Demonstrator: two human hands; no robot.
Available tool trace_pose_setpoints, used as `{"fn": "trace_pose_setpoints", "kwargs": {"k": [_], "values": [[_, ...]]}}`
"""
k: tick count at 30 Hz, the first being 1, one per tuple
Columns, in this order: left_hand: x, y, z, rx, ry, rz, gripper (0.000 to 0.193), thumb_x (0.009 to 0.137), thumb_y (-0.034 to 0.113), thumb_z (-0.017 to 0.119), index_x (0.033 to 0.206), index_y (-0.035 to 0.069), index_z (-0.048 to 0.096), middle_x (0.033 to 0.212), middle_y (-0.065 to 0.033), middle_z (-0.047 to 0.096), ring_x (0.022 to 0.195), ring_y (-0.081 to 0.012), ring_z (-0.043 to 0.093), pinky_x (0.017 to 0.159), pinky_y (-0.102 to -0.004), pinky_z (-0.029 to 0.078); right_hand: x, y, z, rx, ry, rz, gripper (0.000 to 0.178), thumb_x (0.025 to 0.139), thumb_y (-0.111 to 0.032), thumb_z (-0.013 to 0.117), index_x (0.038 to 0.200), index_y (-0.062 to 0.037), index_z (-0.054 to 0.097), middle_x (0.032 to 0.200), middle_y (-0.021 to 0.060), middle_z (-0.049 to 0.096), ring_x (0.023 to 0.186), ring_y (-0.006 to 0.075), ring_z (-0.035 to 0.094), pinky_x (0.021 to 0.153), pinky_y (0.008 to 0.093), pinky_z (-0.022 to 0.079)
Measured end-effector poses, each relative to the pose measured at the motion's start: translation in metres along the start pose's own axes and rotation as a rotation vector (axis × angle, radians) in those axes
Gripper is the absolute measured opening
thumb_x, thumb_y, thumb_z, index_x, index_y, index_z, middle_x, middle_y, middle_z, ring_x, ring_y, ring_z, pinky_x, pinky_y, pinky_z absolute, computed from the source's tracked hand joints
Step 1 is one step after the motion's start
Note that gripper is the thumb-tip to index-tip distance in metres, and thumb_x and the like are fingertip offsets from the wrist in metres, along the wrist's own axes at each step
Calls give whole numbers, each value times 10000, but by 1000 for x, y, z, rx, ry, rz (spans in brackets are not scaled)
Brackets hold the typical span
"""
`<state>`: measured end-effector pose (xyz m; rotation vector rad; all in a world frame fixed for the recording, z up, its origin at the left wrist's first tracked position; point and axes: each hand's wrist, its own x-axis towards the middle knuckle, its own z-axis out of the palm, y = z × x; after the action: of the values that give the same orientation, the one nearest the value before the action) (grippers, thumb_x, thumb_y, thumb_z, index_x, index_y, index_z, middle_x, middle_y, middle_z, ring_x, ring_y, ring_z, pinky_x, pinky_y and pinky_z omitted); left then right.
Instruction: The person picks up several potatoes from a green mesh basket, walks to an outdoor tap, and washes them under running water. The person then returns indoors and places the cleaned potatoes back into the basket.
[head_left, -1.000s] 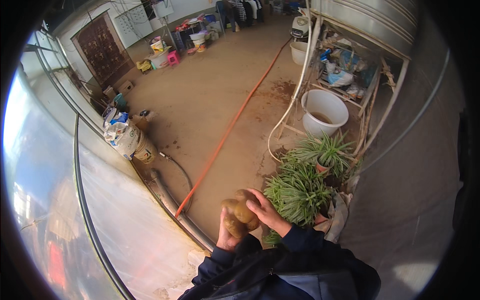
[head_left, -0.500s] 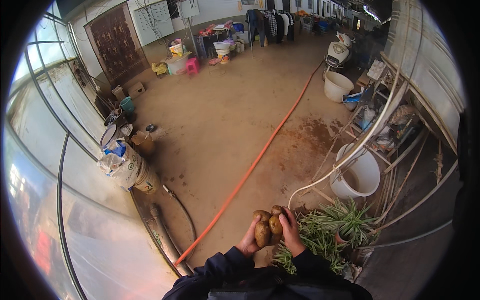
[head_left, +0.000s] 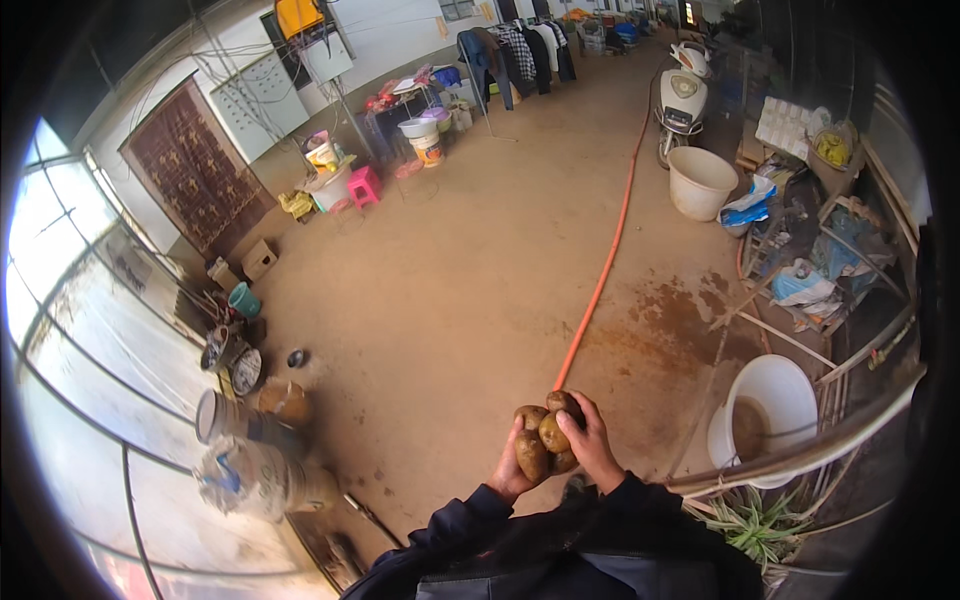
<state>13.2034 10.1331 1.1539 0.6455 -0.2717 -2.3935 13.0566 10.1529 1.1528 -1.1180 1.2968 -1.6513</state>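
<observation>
Several brown potatoes are bunched together between my two hands, held out in front of my body at the lower middle. My left hand closes around the pile from the left side. From the right, my right hand curls over it, with its thumb pressed on the front of the potatoes. The potatoes look damp. They hide the palms and some of the fingers. Just beyond them, the orange hose runs away along the dirt floor.
A large white tub and a spiky green plant stand at the right. Farther off are a cream tub and a white scooter. Sacks and buckets line the left wall. A pink stool sits at the far left.
The view has moved forward and turned, so the plants and white tub now sit lower and farther right. Both hands still clasp the potatoes.
</observation>
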Motion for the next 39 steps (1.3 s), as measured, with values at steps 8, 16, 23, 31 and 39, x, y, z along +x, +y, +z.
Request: {"fn": "trace_pose_setpoints", "kwargs": {"k": [8, 16, 23, 31, 39], "values": [[204, 198, 23, 33, 9, 96, 739, 890, 684, 380, 1387, 137, 409, 1398, -118, 457, 1288, -331, 441, 1079, -566, 319, 295, 37, 53, -150, -194, -65, 503, 880, -247, 682, 1272, 6, 494, 1229, 167, 536, 1167, 265, 525, 979, 354, 423], [497, 380, 79, 47, -119, -183, 677, 912, 631, 425, 1360, 123, 428, 1339, -114, 494, 1234, -309, 482, 1049, -533, 373, 595, 96, 29, -160, 110, 64, 475, 896, -243, 669, 1260, 15, 503, 1229, 148, 551, 1151, 229, 537, 966, 342, 436], [771, 469, 174, 222, -141, -481, 681, 883, 642, 492, 1330, 128, 460, 1252, -75, 562, 1119, -253, 564, 963, -442, 468, 826, 118, -58, -4, 478, -22, 412, 906, -151, 645, 1259, 7, 501, 1157, 106, 588, 1057, 173, 568, 928, 306, 455], [1010, 657, 234, -284, -25, -421, 525, 899, 458, 588, 1237, 72, 472, 1181, -107, 533, 1021, -222, 574, 830, -314, 544, 1168, 198, -59, -108, 234, -30, 425, 884, -267, 680, 1210, -27, 551, 1168, 164, 570, 1074, 266, 572, 926, 364, 456], [1272, 806, 291, 258, -25, 140, 473, 955, 540, 361, 1158, 127, 466, 1184, -65, 536, 1110, -236, 514, 928, -395, 464, 1503, 244, -70, -280, 4, -125, 503, 884, -300, 676, 1236, 17, 506, 1189, 208, 550, 1125, 334, 535, 958, 387, 429]]}}
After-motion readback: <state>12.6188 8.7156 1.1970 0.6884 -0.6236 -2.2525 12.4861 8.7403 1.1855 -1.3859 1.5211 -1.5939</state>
